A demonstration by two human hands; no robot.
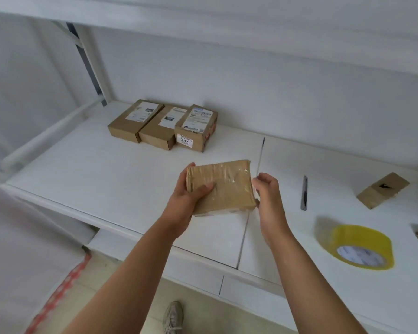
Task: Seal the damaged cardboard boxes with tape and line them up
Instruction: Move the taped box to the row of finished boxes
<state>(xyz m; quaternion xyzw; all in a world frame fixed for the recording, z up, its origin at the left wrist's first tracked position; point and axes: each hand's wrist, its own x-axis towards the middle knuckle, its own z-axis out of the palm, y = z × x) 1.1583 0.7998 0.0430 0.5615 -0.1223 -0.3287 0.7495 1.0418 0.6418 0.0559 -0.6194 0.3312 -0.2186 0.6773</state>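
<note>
In the head view, the person held a taped box (221,186) above the white shelf board (82,169), in front of the chest and well short of the row at the back. The left hand (188,196) gripped its left end, thumb curled over the top face and fingers wrapped underneath. The right hand (267,191) met the box's right edge with loosely bent fingers, steadying rather than clamping; whether the fingertips pinched the edge could not be told. Glossy tape already covered the box's top, so the sealing of this one looked done and the step in hand was, by my judgement, carrying it to the line. Three boxes (163,125) stood side by side near the back wall, touching, their long axes running away from the viewer and leaning slightly right. The held box lay flat-side up and tilted, its long axis running from far left to near right. The next move would call for turning it parallel to the row and setting it down just right of the rightmost box. The tape roll (362,247), the knife (304,192) and an untaped box (383,190) lay to the right.
</note>
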